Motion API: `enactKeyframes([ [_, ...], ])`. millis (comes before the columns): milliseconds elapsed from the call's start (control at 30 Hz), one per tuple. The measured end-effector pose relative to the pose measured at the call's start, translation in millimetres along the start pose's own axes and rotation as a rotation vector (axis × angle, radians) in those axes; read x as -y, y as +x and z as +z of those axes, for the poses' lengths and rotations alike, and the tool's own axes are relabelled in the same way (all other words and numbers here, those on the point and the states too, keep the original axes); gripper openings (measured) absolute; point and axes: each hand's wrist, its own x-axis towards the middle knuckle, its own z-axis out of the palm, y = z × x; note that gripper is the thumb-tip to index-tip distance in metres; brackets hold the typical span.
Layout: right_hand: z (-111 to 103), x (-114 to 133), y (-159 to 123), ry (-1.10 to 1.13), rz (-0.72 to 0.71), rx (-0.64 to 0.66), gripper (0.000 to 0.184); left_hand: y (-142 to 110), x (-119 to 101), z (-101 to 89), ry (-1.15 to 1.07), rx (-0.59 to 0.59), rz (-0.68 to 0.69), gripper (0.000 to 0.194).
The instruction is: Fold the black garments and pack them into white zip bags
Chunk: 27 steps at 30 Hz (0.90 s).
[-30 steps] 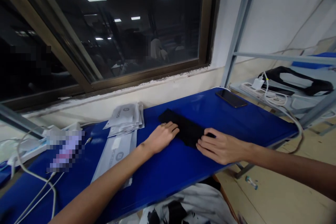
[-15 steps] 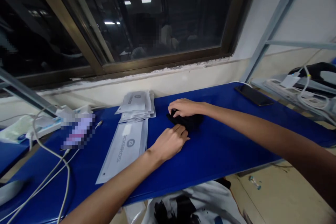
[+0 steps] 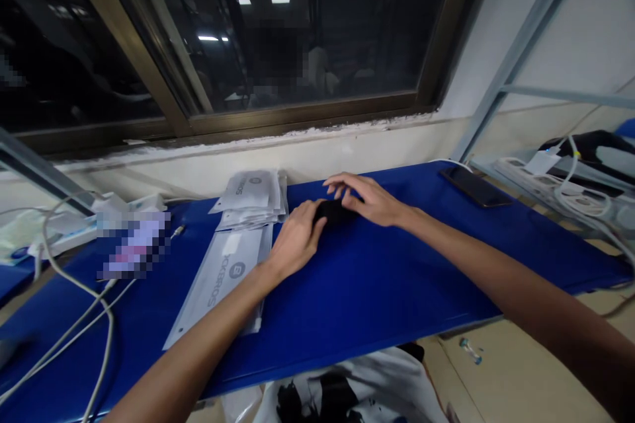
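Note:
A small bundle of black cloth (image 3: 331,213) lies on the blue tabletop, folded into a compact shape; its exact kind cannot be made out. My left hand (image 3: 299,236) grips its left side, fingers over the far edge and thumb along the near one. Over its right end is my right hand (image 3: 370,199), with fingers stretched out and apart and the thumb close to the cloth. Left of my left hand lies a flat translucent zip bag (image 3: 225,287) with grey lettering. Behind that bag, a pile of similar bags (image 3: 253,193) rests near the wall.
At the left, a phone with a lilac screen (image 3: 136,248) lies among white cables (image 3: 106,317) and a power strip (image 3: 74,234). A dark phone (image 3: 475,186) is at the back right. Metal posts (image 3: 520,39) flank the blue table (image 3: 397,277) below the window.
The black cloth has become smaller and more compact. My left hand has moved away from me and left to its side. My right hand has lifted slightly, its fingers spreading.

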Motion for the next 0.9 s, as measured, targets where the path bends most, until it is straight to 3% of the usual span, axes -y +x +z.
enactKeyframes([
  [100, -3, 19, -7, -0.017, -0.116, 0.047, 0.050, 2, -1, -5.4, -0.171, -0.077, -0.112, 0.033],
  [167, 1, 22, -7, 0.006, -0.116, -0.045, 0.037, 2, -1, -7.0, -0.231, -0.084, -0.126, 0.040],
  [300, 8, 10, -5, 0.193, 0.130, -0.235, 0.022, -2, 6, -9.3, -0.201, 0.041, -0.113, 0.060],
  [367, 5, 1, -7, 0.362, 0.270, -0.211, 0.028, 0, 13, -13.5, -0.144, 0.090, -0.114, 0.056],
  [500, -12, -8, -10, 0.587, 0.448, -0.075, 0.038, 6, 27, -25.4, -0.121, 0.044, -0.029, 0.042],
  [600, -25, -5, -13, 0.597, 0.525, 0.258, 0.033, 8, 27, -27.4, -0.129, 0.023, 0.033, 0.034],
  [667, -28, 1, -13, 0.589, 0.501, 0.463, 0.036, 8, 19, -25.1, -0.150, 0.055, 0.073, 0.031],
  [767, -17, 16, -10, 0.535, 0.413, 0.502, 0.057, 8, -1, -25.7, -0.233, 0.099, 0.151, 0.027],
  [833, -6, 25, -8, 0.440, 0.398, 0.566, 0.048, 6, -12, -33.0, -0.253, 0.056, 0.150, 0.025],
  [900, 0, 28, -8, 0.405, 0.439, 0.630, 0.040, -2, -17, -45.1, -0.136, -0.004, 0.045, 0.024],
])
